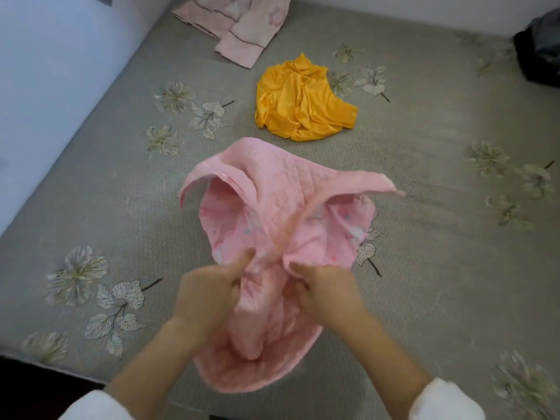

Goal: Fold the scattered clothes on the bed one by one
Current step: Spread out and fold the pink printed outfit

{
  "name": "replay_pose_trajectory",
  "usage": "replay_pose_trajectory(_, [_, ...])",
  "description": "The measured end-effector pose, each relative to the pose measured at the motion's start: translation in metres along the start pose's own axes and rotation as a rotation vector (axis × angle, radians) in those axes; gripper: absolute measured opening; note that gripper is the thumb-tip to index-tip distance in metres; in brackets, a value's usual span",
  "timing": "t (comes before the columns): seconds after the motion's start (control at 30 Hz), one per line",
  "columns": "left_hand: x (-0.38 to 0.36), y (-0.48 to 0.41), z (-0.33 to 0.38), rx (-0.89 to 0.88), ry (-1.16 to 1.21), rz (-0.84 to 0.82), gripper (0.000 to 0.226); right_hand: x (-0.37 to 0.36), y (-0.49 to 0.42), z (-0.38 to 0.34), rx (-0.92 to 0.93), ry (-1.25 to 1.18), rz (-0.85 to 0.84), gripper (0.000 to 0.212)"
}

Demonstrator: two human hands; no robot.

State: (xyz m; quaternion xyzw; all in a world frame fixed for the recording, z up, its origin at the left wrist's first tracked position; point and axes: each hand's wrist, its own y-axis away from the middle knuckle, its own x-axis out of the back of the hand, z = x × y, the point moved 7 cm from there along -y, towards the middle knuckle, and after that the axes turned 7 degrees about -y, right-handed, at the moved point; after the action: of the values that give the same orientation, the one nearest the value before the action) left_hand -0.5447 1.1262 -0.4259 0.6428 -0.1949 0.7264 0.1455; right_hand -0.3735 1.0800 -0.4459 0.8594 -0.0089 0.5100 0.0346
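Observation:
A pink quilted garment (272, 189) with a printed lining hangs bunched above the middle of the grey bed (121, 183). My left hand (209, 289) grips its near edge, thumb up against the fabric. My right hand (324, 289) pinches the edge just beside it. The garment's lower part sags between my forearms. Beyond it a crumpled orange garment (303, 101) lies on the bed. At the far edge lies a pale pink patterned garment (239, 22), spread out partly.
The bedspread carries embroidered flowers. A pale wall (45, 71) runs along the left side. A dark bundle (539, 53) sits at the far right corner. The bed's near edge (36, 362) shows at lower left.

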Motion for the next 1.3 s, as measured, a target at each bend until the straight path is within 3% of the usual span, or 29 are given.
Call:
replay_pose_trajectory(0.07, [-0.042,0.01,0.015,-0.113,-0.111,-0.365,0.039,-0.054,0.004,0.006,-0.025,0.046,-0.362,0.025])
replay_pose_trajectory(0.13, [-0.094,0.035,0.011,-0.152,-0.179,-0.667,0.036,-0.099,0.024,0.022,-0.109,-0.124,-0.637,0.028])
replay_pose_trajectory(0.23, [-0.138,0.061,-0.004,-0.066,-0.07,-0.906,0.047,-0.128,0.05,0.037,-0.194,-0.48,-0.74,0.032])
replay_pose_trajectory(0.33, [-0.149,0.054,-0.018,0.054,0.203,-0.868,0.056,-0.122,0.048,0.072,-0.592,-0.877,-0.475,0.031])
replay_pose_trajectory(0.4, [-0.145,0.036,-0.033,0.235,0.501,-0.67,0.063,-0.105,0.037,0.107,-0.779,-0.931,-0.144,0.02])
replay_pose_trajectory(0.5, [-0.146,0.022,-0.065,0.766,1.11,-0.392,0.023,-0.081,0.03,0.157,-1.015,-0.759,0.289,0.017])
replay_pose_trajectory(0.57, [-0.153,0.012,-0.073,0.959,1.38,-0.297,0.024,-0.091,0.035,0.178,-1.256,-0.818,0.425,0.032])
replay_pose_trajectory(0.63, [-0.156,-0.004,-0.077,0.998,1.436,-0.188,0.013,-0.114,0.038,0.186,-1.481,-0.986,0.401,0.051])
replay_pose_trajectory(0.67, [-0.156,-0.014,-0.077,0.99,1.392,-0.149,0.015,-0.121,0.033,0.187,-1.504,-1.06,0.358,0.055])
replay_pose_trajectory(0.73, [-0.148,-0.036,-0.076,0.874,1.144,-0.053,0.031,-0.12,0.016,0.19,-1.393,-1.14,0.353,0.035])
replay_pose_trajectory(0.8, [-0.12,-0.065,-0.064,0.636,0.858,0.114,0.037,-0.093,0.007,0.192,-1.186,-1.062,0.569,0.017])
replay_pose_trajectory(0.87, [-0.098,-0.093,-0.033,0.348,0.715,0.202,0.047,-0.058,0.024,0.189,-1.006,-0.848,0.84,0.017])
replay_pose_trajectory(0.93, [-0.099,-0.115,0.004,0.088,0.635,0.158,0.045,-0.047,0.057,0.185,-1.023,-0.718,0.979,0.023])
replay_pose_trajectory(0.97, [-0.112,-0.123,0.022,0.003,0.606,0.034,0.042,-0.053,0.073,0.189,-1.09,-0.722,0.994,0.026])
replay_pose_trajectory(1.07, [-0.185,-0.116,0.05,-0.076,0.358,-0.572,0.045,-0.076,0.106,0.206,-1.337,-0.659,0.874,0.053])
replay_pose_trajectory(1.13, [-0.216,-0.104,0.048,-0.141,0.203,-0.722,0.049,-0.073,0.111,0.207,-1.481,-0.454,0.798,0.072])
replay_pose_trajectory(1.2, [-0.218,-0.1,0.039,-0.159,0.22,-0.611,0.048,-0.064,0.091,0.199,-1.354,-0.347,0.782,0.077])
replay_pose_trajectory(1.3, [-0.196,-0.099,0.008,-0.03,0.309,-0.262,0.054,-0.068,0.034,0.179,-0.99,-0.299,0.589,0.055])
